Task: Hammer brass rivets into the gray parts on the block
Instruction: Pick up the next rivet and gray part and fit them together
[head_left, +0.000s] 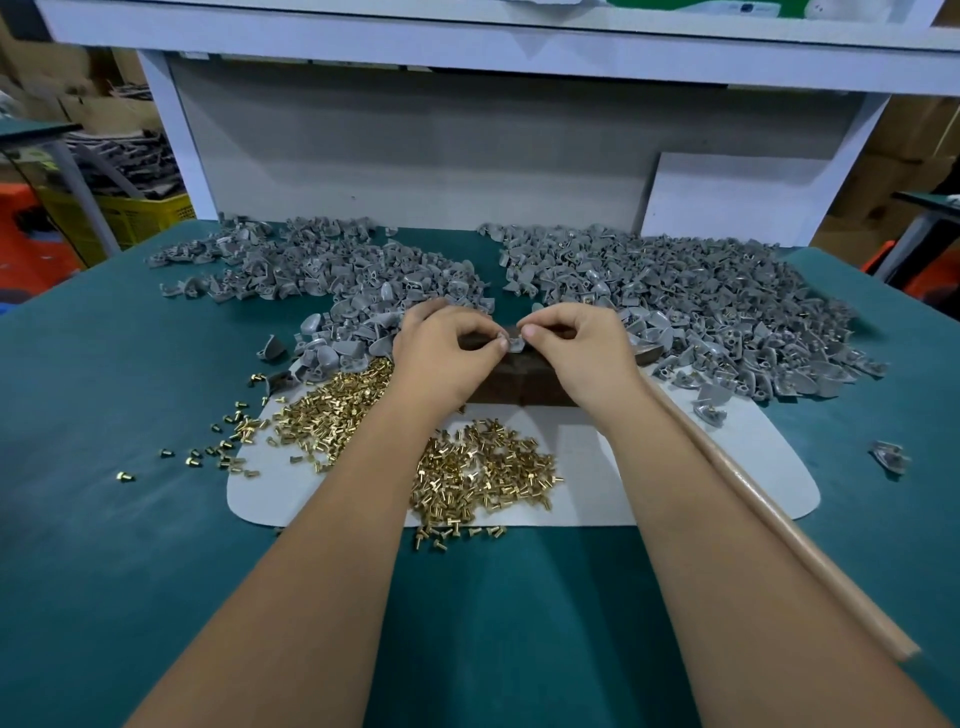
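A dark brown block (524, 382) stands in the middle of the green table, on a white mat (597, 467). Both hands hover over its top. My left hand (447, 353) and my right hand (576, 348) pinch one small gray part (514, 342) between their fingertips, just above the block. Loose brass rivets (478, 475) lie in heaps on the mat in front of the block and to its left. A hammer lies at the right with its wooden handle (769, 519) running toward me; its head is mostly hidden behind my right hand.
Two big piles of gray parts spread across the back of the table, one on the left (332, 275), one on the right (691, 301). A white bench frame and panel (415, 145) close off the back. Stray rivets (124, 475) dot the green surface at left.
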